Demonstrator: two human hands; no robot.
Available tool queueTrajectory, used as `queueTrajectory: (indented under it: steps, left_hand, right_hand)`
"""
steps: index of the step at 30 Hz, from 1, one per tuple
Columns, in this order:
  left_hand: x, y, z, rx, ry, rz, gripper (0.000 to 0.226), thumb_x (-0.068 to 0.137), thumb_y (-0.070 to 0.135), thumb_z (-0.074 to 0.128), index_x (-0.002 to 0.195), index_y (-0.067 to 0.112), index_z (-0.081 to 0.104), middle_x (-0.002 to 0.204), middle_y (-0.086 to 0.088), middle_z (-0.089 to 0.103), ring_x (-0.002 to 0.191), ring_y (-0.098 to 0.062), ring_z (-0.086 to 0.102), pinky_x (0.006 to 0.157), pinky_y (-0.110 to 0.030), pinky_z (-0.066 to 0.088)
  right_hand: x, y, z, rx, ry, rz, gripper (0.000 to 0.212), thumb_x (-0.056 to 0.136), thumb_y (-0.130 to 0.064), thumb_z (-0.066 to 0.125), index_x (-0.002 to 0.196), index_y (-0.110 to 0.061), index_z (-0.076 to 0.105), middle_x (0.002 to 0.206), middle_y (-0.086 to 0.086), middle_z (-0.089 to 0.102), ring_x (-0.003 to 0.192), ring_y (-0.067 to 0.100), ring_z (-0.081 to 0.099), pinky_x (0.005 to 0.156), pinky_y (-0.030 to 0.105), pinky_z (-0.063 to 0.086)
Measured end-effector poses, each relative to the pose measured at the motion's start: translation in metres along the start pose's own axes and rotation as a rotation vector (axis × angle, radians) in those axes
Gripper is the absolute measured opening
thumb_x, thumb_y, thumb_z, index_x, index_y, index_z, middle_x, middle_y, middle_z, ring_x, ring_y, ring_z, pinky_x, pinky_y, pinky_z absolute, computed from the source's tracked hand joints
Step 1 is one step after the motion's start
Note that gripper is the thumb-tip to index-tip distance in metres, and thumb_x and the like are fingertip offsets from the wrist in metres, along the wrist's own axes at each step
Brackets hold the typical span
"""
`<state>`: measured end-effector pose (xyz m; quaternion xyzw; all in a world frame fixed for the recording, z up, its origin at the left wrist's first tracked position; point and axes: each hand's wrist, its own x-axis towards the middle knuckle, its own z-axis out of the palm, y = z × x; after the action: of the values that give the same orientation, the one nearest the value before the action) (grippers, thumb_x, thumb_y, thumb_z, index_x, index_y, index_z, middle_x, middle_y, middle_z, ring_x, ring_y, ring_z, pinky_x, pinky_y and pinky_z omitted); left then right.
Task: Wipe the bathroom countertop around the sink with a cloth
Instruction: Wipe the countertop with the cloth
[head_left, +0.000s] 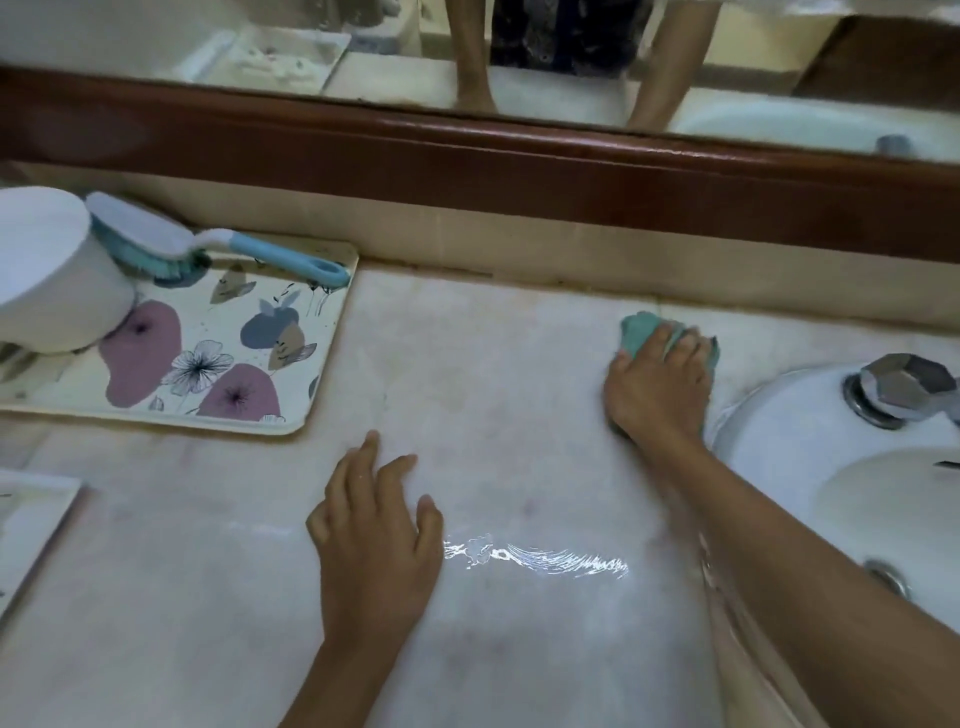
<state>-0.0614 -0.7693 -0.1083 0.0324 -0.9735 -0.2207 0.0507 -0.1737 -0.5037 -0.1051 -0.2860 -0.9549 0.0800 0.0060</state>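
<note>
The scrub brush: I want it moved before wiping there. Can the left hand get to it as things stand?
Probably yes. The left hand is empty, flat on the countertop, and nothing stands between it and the scrub brush lying on the floral tray, handle toward the sink.

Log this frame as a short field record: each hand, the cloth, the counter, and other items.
right hand: pressing the teal cloth on the countertop, just left of the sink
left hand: flat on the countertop, fingers spread, holding nothing
wet streak: between the hands, near the front
floral tray: back left, holding a white container and a blue-handled brush
faucet: at the sink's back rim
</note>
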Motion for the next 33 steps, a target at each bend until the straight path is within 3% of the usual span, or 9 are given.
queueTrajectory:
  steps: [4,9,12,15,17,21,26,30,33]
  left_hand:
    - [0.000,-0.005,0.000,-0.060,0.021,-0.001,0.044,0.081,0.043,0.038,0.117,0.029,0.060,0.148,0.003,0.042,0.137,-0.021,0.034,0.100,-0.042,0.028]
    - [0.000,-0.019,-0.014,-0.388,0.043,0.035,0.042,0.080,0.037,0.043,0.112,0.021,0.064,0.140,0.007,0.048,0.131,-0.012,0.039,0.105,-0.032,0.031]
    - [-0.010,-0.051,-0.031,-0.280,0.078,0.049,0.042,0.080,0.034,0.043,0.113,0.019,0.065,0.142,0.001,0.048,0.131,-0.016,0.042,0.104,-0.033,0.034]
    - [-0.017,-0.078,-0.041,-0.062,0.120,-0.047,0.046,0.080,0.036,0.043,0.118,0.021,0.064,0.145,-0.005,0.045,0.132,-0.027,0.041,0.095,-0.047,0.037]
    - [-0.017,-0.079,-0.039,0.045,0.107,-0.049,0.045,0.081,0.033,0.045,0.121,0.020,0.063,0.145,-0.006,0.046,0.132,-0.029,0.043,0.093,-0.048,0.037]
    - [-0.014,-0.075,-0.033,0.180,0.099,-0.032,0.041,0.084,0.027,0.050,0.123,0.019,0.059,0.146,-0.006,0.046,0.134,-0.028,0.042,0.094,-0.046,0.033]
    - [-0.015,-0.078,-0.032,0.149,0.125,-0.043,0.037,0.089,0.022,0.044,0.123,0.022,0.059,0.147,-0.003,0.045,0.135,-0.024,0.041,0.095,-0.045,0.033]
    - [-0.014,-0.078,-0.034,0.095,0.136,-0.055,0.038,0.091,0.022,0.038,0.122,0.021,0.059,0.147,-0.001,0.045,0.135,-0.023,0.041,0.095,-0.044,0.032]
    - [-0.015,-0.077,-0.034,0.085,0.127,-0.054,0.037,0.092,0.021,0.038,0.123,0.020,0.058,0.147,-0.001,0.044,0.136,-0.022,0.038,0.096,-0.045,0.031]
  right_hand:
    - [0.019,-0.078,0.012,0.032,-0.055,-0.039,0.067,0.099,-0.041,0.021,0.152,-0.002,0.007,0.158,0.024,0.005,0.146,0.039,0.001,0.119,0.047,0.004]
    - [-0.100,-0.100,0.022,0.079,-0.152,-0.708,0.066,0.098,-0.046,0.021,0.154,-0.015,0.003,0.162,0.009,-0.003,0.148,0.025,-0.007,0.120,0.040,0.004]
    - [-0.149,-0.033,0.004,0.078,-0.254,-0.940,0.064,0.097,-0.050,0.021,0.154,-0.026,0.004,0.162,-0.005,-0.006,0.148,0.012,-0.011,0.117,0.031,0.005]
    - [-0.106,0.004,-0.003,0.020,-0.167,-0.779,0.064,0.095,-0.053,0.020,0.154,-0.028,0.013,0.162,-0.005,0.007,0.148,0.013,0.001,0.115,0.035,0.017]
    - [-0.060,-0.017,-0.002,-0.008,-0.109,-0.616,0.068,0.093,-0.053,0.015,0.153,-0.022,0.016,0.161,0.003,0.012,0.148,0.021,0.007,0.116,0.043,0.021]
    - [-0.016,-0.112,0.018,-0.020,-0.107,-0.500,0.063,0.100,-0.044,0.017,0.154,-0.015,0.009,0.161,0.011,0.004,0.148,0.028,0.001,0.118,0.044,0.009]
    - [-0.080,-0.171,0.035,0.028,-0.150,-0.757,0.060,0.101,-0.038,0.022,0.154,-0.016,0.005,0.162,0.009,0.001,0.148,0.027,-0.002,0.119,0.041,0.006]
    - [-0.194,-0.075,0.013,0.043,-0.202,-1.055,0.060,0.099,-0.042,0.027,0.154,-0.019,0.016,0.161,0.006,0.010,0.149,0.023,0.004,0.117,0.040,0.015]
    - [-0.196,0.015,-0.002,0.011,-0.248,-1.105,0.060,0.098,-0.044,0.028,0.154,-0.024,0.016,0.162,0.000,0.009,0.149,0.019,0.008,0.113,0.037,0.021]
